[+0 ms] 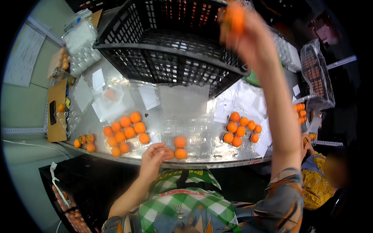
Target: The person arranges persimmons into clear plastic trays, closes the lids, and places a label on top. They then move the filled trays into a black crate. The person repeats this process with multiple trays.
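Raised over the right end of a black plastic crate (172, 51), my right hand (247, 35) is blurred by motion and grips an orange persimmon-like fruit (234, 20). My left hand (154, 157) is low at the table's near edge, its fingers on a small orange fruit (169, 153). Beside it, two more orange fruits (180, 147) sit in the near left part of a clear plastic tray (201, 134). Left of that stands a tray with several orange fruits (129, 132); another partly filled group (240, 131) lies to the right.
Paper sheets and clear film (113, 102) lie on the metal table (151, 119). Stacked clear trays (84, 43) stand at the back left. Several loose fruits (90, 147) are by the left edge, near a phone (52, 112) on cardboard. A co-worker in yellow (316, 183) is at the right.
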The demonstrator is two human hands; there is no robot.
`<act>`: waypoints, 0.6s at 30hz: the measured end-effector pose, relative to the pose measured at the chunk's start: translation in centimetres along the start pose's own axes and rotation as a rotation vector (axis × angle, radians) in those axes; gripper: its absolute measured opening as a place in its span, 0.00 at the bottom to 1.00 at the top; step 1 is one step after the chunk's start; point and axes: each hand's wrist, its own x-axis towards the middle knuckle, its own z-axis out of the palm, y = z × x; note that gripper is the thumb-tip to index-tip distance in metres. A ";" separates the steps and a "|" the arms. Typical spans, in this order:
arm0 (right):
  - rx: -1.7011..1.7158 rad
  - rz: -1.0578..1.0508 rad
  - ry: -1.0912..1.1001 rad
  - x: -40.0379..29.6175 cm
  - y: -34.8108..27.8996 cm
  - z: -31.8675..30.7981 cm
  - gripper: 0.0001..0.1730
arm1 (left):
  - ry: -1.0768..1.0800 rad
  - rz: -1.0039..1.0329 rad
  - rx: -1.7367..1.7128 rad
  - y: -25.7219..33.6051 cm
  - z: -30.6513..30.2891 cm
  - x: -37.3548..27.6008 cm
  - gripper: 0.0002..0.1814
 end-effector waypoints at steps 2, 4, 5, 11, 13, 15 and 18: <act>0.119 -0.028 0.486 6.9 -3.1 0.7 0.26 | 0.025 0.055 0.019 0.0 -0.7 -0.2 0.15; 0.077 0.024 0.464 6.6 -7.1 -1.4 0.34 | -0.043 0.038 0.009 0.5 -0.1 0.8 0.16; -0.203 -0.089 0.498 5.7 -6.9 -0.1 0.36 | -0.033 0.053 0.002 0.6 -0.5 0.8 0.16; -0.564 0.019 -0.055 -11.5 4.4 6.5 0.23 | 0.113 0.108 -0.028 0.0 -3.7 -0.6 0.15; -0.692 0.211 -0.046 -17.3 9.6 7.9 0.13 | 0.130 0.099 -0.015 -0.3 -4.6 -0.7 0.15; -0.884 0.241 -0.114 -22.5 13.8 7.8 0.13 | 0.134 0.080 -0.013 -0.4 -4.8 -0.7 0.15; -1.003 0.327 -0.155 -27.2 16.7 8.6 0.14 | 0.151 0.059 -0.012 -1.0 -5.0 -1.1 0.15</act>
